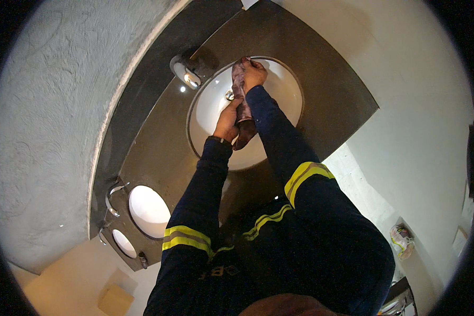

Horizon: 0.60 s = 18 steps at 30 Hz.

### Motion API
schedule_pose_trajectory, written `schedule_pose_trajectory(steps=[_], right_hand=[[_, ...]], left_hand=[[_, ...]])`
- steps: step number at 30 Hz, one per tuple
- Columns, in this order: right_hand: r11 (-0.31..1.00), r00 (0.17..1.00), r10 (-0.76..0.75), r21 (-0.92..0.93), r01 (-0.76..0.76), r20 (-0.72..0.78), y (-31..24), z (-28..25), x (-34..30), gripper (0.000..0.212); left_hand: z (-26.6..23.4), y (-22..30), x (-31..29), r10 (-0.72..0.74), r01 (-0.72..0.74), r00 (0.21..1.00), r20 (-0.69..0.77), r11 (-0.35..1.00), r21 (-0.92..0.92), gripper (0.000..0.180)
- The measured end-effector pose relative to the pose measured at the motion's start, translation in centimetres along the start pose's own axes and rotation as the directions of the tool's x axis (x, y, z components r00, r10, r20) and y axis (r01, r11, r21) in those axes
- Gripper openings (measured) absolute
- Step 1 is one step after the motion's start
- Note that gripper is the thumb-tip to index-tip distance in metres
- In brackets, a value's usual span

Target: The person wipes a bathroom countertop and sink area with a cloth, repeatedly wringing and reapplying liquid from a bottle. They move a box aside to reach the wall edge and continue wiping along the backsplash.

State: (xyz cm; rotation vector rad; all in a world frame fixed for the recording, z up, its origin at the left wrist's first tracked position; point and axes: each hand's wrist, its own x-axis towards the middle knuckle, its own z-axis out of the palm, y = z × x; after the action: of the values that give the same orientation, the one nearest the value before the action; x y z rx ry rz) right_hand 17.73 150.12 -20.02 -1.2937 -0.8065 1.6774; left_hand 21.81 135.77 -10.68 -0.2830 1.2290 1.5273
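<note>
A long, narrow reddish-brown cloth is stretched between my hands over a white oval sink. Paler, whitish patches mark its middle, and its lower end hangs dark inside the basin. My left hand, with a dark band at the wrist, is closed around the cloth's lower part. Higher up, toward the basin's far rim, my right hand pinches its upper end, with the fingers bent. The metal drain shows just left of the cloth.
A chrome faucet stands at the sink's left rim on the brown countertop. Farther left-down are a second sink and a smaller third one, each with a faucet. A textured grey wall borders the counter. Bundled items lie at lower right.
</note>
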Motion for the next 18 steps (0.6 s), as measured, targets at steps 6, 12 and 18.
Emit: schedule_pose_trajectory(steps=[6, 12, 18], right_hand=[[0.939, 0.991, 0.133, 0.322, -0.123, -0.011, -3.0, -3.2, 1.6, 0.018], [0.979, 0.999, 0.030, 0.203, -0.035, 0.028, -2.3, 0.0, -1.2, 0.016], [0.995, 0.981, 0.081, 0.047, -0.090, 0.174, 5.4, 3.7, -6.4, 0.021]], left_hand=[[1.9, -1.0, 1.6, -0.014, 0.010, 0.998, 0.064, 0.998, 0.061, 0.025], [-0.1, -0.9, 0.4, 0.078, -0.075, 0.995, 0.057, 0.995, -0.059, 0.025], [-6.0, -0.3, -3.8, 0.138, -0.140, 0.990, -0.031, 0.984, -0.112, 0.026]])
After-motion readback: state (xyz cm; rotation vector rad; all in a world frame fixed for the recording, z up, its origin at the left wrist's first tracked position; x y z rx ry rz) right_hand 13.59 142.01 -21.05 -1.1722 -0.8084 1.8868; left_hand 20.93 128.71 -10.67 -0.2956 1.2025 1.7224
